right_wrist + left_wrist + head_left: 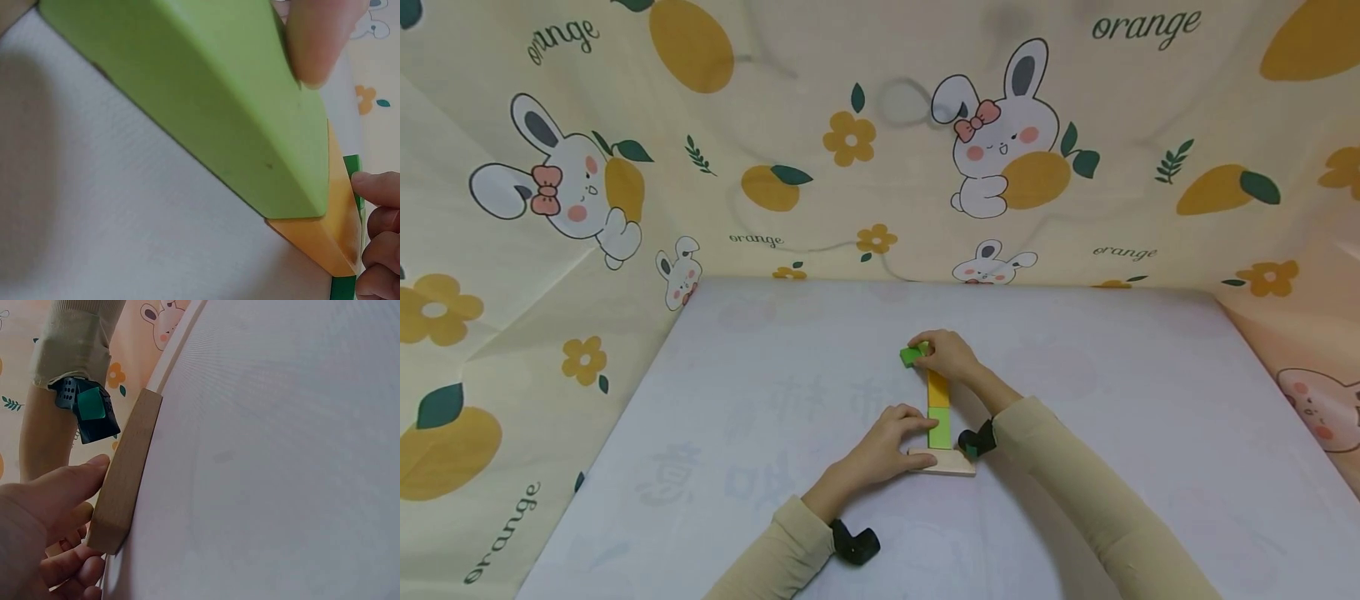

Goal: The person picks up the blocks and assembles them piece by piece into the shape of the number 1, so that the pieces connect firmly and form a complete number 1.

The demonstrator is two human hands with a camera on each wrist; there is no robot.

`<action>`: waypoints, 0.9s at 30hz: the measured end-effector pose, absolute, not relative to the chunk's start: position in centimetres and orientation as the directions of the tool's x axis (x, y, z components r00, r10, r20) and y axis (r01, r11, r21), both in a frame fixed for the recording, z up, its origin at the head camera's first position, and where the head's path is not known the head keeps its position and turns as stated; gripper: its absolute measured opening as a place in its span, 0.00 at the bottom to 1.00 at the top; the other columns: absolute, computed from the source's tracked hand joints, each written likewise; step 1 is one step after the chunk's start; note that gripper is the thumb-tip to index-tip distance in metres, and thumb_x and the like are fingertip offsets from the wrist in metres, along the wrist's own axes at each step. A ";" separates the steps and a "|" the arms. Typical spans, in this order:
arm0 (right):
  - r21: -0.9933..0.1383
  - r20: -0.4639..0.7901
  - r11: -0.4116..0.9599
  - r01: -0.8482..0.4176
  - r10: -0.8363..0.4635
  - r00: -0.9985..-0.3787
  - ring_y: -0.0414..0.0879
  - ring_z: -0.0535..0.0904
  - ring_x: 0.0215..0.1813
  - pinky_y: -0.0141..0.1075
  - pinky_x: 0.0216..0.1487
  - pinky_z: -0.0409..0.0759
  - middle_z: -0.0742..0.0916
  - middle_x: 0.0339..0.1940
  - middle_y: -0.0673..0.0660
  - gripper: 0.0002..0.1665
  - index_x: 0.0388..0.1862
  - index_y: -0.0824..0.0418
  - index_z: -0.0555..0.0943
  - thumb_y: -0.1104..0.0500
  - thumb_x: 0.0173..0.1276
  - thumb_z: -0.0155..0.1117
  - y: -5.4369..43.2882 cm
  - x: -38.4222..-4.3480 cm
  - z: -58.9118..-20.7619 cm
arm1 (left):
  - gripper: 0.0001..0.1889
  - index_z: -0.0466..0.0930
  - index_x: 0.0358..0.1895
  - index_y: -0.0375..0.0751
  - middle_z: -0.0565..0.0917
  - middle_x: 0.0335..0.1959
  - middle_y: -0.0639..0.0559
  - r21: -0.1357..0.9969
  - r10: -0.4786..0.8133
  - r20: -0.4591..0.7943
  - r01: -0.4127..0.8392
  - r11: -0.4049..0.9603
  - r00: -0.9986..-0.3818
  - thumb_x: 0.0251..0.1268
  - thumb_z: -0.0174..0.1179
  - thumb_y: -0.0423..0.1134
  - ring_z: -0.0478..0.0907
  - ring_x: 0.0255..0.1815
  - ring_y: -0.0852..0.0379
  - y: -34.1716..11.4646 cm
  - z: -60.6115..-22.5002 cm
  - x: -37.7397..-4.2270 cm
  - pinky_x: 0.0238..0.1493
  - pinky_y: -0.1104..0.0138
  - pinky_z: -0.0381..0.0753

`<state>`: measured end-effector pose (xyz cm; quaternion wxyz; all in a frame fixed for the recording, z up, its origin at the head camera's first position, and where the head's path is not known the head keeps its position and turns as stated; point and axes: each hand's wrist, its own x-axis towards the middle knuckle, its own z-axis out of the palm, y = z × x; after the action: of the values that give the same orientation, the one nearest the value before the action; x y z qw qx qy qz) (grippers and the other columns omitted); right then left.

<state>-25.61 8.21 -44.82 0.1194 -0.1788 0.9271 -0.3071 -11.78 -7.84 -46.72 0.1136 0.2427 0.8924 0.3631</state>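
In the head view, a pale wooden block (953, 463) lies crosswise on the white table. A light green block (939, 427) and then a yellow-orange block (937, 389) extend from it in a line towards the back. My left hand (883, 446) has its thumb along the wooden block and a finger at the light green block's left side. At the far end of the line my right hand (951, 357) pinches a green block (910, 357), whose left part shows past the fingers. The right wrist view shows the light green block (206, 119) close up, one fingertip against it.
A white table (760, 358) surrounds the blocks. Behind it and to the sides hangs a cream cloth (820, 50) printed with rabbits and oranges. Each wrist wears a black device (855, 543). The right forearm's sleeve (1090, 492) crosses the table's right side.
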 end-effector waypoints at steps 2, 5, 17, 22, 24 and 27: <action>-0.612 -0.113 0.748 -0.257 -0.405 -0.907 0.42 0.65 0.25 0.29 0.26 0.60 0.75 0.23 0.53 0.19 0.53 0.60 0.83 0.60 0.63 0.68 8.2 -25.6 -44.8 | 0.27 0.77 0.62 0.47 0.76 0.57 0.49 0.702 0.516 -0.027 0.352 0.620 -0.856 0.59 0.67 0.48 0.69 0.58 0.54 -7.8 -46.7 -11.8 0.62 0.62 0.72; -0.608 -0.116 0.751 -0.258 -0.406 -0.906 0.42 0.65 0.25 0.29 0.26 0.60 0.74 0.23 0.53 0.19 0.54 0.59 0.82 0.59 0.63 0.68 8.1 -25.6 -44.8 | 0.27 0.77 0.62 0.47 0.76 0.58 0.49 0.701 0.515 -0.030 0.349 0.622 -0.857 0.59 0.67 0.48 0.69 0.57 0.54 -7.8 -46.8 -11.8 0.62 0.63 0.72; -0.684 -0.076 0.691 -0.234 -0.387 -0.919 0.41 0.64 0.23 0.29 0.26 0.61 0.71 0.19 0.50 0.20 0.55 0.63 0.81 0.61 0.63 0.66 9.7 -25.4 -44.6 | 0.27 0.77 0.62 0.47 0.75 0.58 0.49 0.710 0.508 -0.051 0.327 0.624 -0.860 0.59 0.66 0.49 0.69 0.57 0.55 -7.7 -46.8 -11.9 0.62 0.62 0.72; -0.734 -0.065 0.654 -0.185 -0.339 -0.939 0.41 0.63 0.22 0.29 0.24 0.61 0.70 0.19 0.49 0.20 0.55 0.64 0.81 0.60 0.64 0.65 11.0 -25.2 -44.7 | 0.27 0.77 0.62 0.46 0.76 0.57 0.48 0.709 0.512 -0.043 0.335 0.621 -0.858 0.59 0.67 0.48 0.69 0.56 0.54 -7.7 -46.9 -11.9 0.60 0.63 0.72; -0.760 -0.065 0.631 -0.157 -0.313 -0.947 0.40 0.63 0.22 0.28 0.24 0.61 0.71 0.19 0.49 0.20 0.55 0.64 0.80 0.60 0.65 0.64 11.6 -25.0 -44.7 | 0.27 0.77 0.62 0.46 0.76 0.57 0.48 0.712 0.515 -0.038 0.339 0.616 -0.856 0.59 0.67 0.48 0.69 0.56 0.54 -7.7 -46.8 -11.9 0.59 0.62 0.72; -0.789 -0.061 0.602 -0.124 -0.278 -0.959 0.39 0.62 0.21 0.29 0.24 0.61 0.71 0.18 0.48 0.19 0.55 0.65 0.80 0.59 0.66 0.62 12.3 -24.5 -44.7 | 0.27 0.77 0.62 0.45 0.76 0.57 0.47 0.719 0.516 -0.034 0.338 0.607 -0.856 0.59 0.67 0.47 0.69 0.55 0.53 -7.7 -46.7 -11.9 0.59 0.62 0.72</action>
<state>-24.48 12.30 -44.69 0.0892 -0.1130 0.8905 -0.4315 -11.88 -7.72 -46.74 0.1196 0.2401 0.8885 0.3723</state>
